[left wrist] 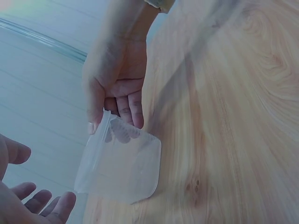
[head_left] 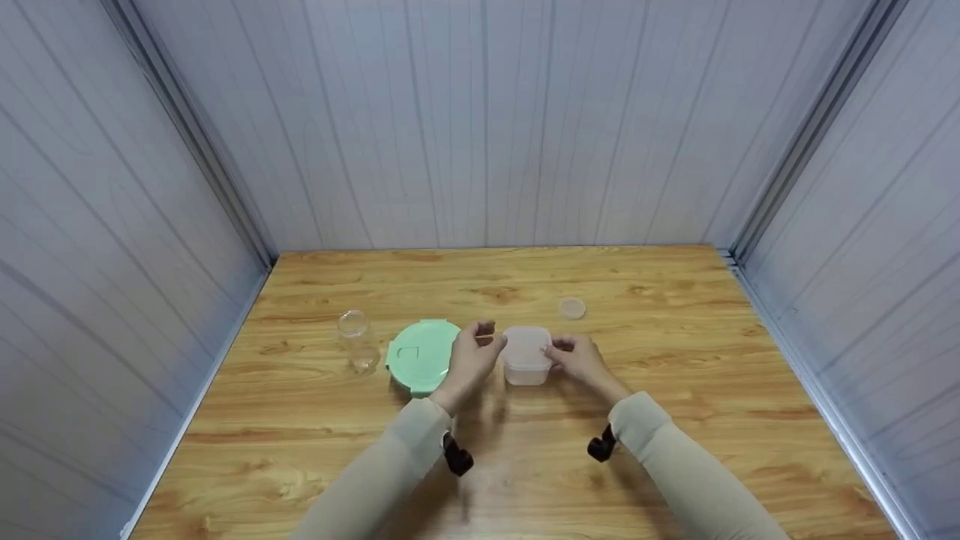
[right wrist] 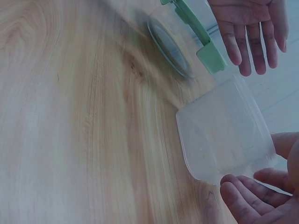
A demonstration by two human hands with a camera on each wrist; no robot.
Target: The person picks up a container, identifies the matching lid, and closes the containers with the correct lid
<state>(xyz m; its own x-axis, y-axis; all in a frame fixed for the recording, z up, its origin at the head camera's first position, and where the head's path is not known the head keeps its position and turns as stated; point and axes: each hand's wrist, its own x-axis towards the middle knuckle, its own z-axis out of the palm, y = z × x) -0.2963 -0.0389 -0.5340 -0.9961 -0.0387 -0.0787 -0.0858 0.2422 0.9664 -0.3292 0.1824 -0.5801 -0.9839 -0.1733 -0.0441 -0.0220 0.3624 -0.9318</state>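
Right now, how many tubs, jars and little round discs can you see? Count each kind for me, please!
Tubs: 2, the round green-lidded tub and the cloudy square tub
Jars: 1, the clear jar
Little round discs: 1, the pale disc
Total: 4

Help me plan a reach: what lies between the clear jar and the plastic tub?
The green lid and the left hand, as the head view shows.
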